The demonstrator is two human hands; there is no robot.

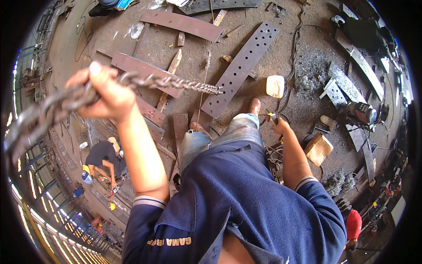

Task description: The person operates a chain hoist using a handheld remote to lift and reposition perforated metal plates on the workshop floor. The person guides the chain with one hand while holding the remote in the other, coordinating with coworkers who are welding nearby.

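Observation:
My left hand, raised at the left, is wrapped around a heavy steel chain. From the left rim the chain passes through my fist and slants down toward a long brown steel plate with rows of round holes. Whether the chain's far end is fastened to the plate is too small to tell. Low beside my leg, my right hand is closed around a small dark hand control with coloured parts, probably a pendant. My shoes stand by the plate's near end.
More brown plates lie on wood blocks ahead and to the left. A white plastic can, cables, a wooden block and a drilling machine are at the right. One person crouches at left; another in red is lower right.

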